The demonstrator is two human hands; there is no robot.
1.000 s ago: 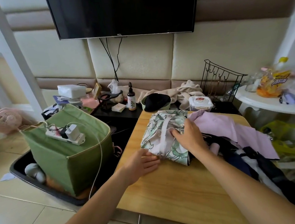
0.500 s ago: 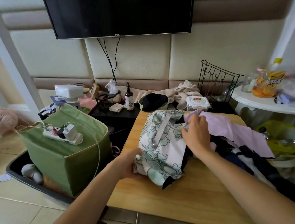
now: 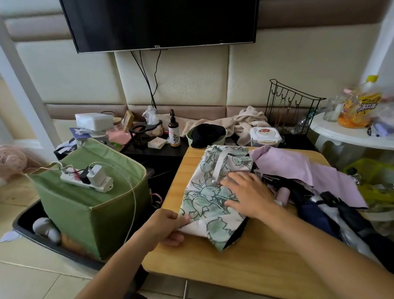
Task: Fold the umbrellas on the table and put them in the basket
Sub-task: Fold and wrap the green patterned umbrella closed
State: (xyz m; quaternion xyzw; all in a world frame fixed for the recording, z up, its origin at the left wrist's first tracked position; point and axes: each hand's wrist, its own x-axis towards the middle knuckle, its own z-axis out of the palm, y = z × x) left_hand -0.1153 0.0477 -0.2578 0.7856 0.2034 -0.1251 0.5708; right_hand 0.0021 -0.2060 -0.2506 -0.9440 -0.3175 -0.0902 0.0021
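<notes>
White-and-green floral fabric umbrella [image 3: 213,195] laid on light wooden table [image 3: 249,264], long axis running away from body. Near corner pinched by left hand [image 3: 165,226]; right hand [image 3: 247,192] pressed flat, fingers straight, on canopy. Green fabric basket [image 3: 89,206] lies left, nearer left hand.

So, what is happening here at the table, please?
A person is folding a floral umbrella on the wooden table. The left hand pinches its near corner, and the right hand lies flat on the cloth. More umbrellas wait in a pile at the right. The green basket stands on the left.
</notes>
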